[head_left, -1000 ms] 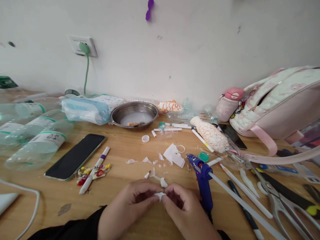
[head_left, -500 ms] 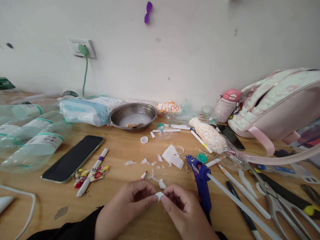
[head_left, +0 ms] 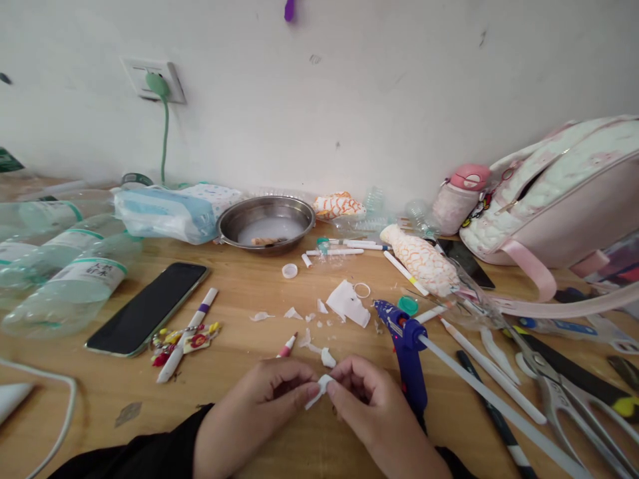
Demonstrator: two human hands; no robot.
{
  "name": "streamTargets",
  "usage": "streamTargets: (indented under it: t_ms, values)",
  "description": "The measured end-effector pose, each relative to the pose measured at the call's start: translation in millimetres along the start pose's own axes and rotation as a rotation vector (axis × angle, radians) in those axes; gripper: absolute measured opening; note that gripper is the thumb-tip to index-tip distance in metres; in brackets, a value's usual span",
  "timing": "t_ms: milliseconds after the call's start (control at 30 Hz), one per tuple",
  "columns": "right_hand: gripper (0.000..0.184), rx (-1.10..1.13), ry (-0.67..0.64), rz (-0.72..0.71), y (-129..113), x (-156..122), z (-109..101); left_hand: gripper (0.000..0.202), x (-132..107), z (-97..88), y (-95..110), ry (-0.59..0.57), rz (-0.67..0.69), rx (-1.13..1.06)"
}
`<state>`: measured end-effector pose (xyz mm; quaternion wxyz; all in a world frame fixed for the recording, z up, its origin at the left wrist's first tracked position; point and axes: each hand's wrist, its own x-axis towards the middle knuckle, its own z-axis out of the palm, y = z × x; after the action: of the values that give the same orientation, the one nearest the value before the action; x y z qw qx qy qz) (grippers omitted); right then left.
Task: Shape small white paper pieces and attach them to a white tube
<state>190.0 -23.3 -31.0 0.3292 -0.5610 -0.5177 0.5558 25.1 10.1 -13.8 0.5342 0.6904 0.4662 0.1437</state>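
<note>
A small white scrap of paper (head_left: 319, 391) is pinched between both hands near the front of the table. My left hand (head_left: 257, 412) grips its left side between thumb and fingers, and my right hand (head_left: 374, 412) holds its right side the same way. Just beyond the fingertips lie another curled white piece (head_left: 328, 358) and a red-tipped marker (head_left: 288, 346). Farther back is a larger torn white sheet (head_left: 348, 304) among several small scraps. To the right of my right hand lies a blue glue gun (head_left: 404, 339) with a long white glue stick in it.
Scissors (head_left: 554, 386), pens and a craft knife crowd the right side. A fish shape with orange scales (head_left: 422, 259) lies behind the glue gun. A metal bowl (head_left: 266, 223) stands at the back. Plastic bottles (head_left: 74, 286) and a phone (head_left: 150, 309) are on the left; a backpack (head_left: 564, 193) sits right.
The white scrap has turned between my fingers and now shows a longer strip pointing down-left. More of the red-tipped marker shows. The view has tilted slightly downward.
</note>
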Motion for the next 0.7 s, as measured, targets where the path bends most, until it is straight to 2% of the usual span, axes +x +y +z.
streamTargets:
  t_ms: [200, 433, 700]
  values:
    - [0.014, 0.058, -0.008, -0.023, 3.4, 1.2, 1.2, 0.022, -1.0, 3.3, -3.2, 0.062, 0.05, -0.104]
    - [0.012, 0.06, -0.036, -0.031, 5.7, 2.2, 0.7, 0.026, -3.4, 3.9, -2.6, 0.017, 0.001, 0.023]
    - [0.015, 0.014, -0.021, -0.069, 2.2, 3.7, -1.5, 0.029, -1.8, 0.6, -1.8, -0.016, 0.007, -0.021]
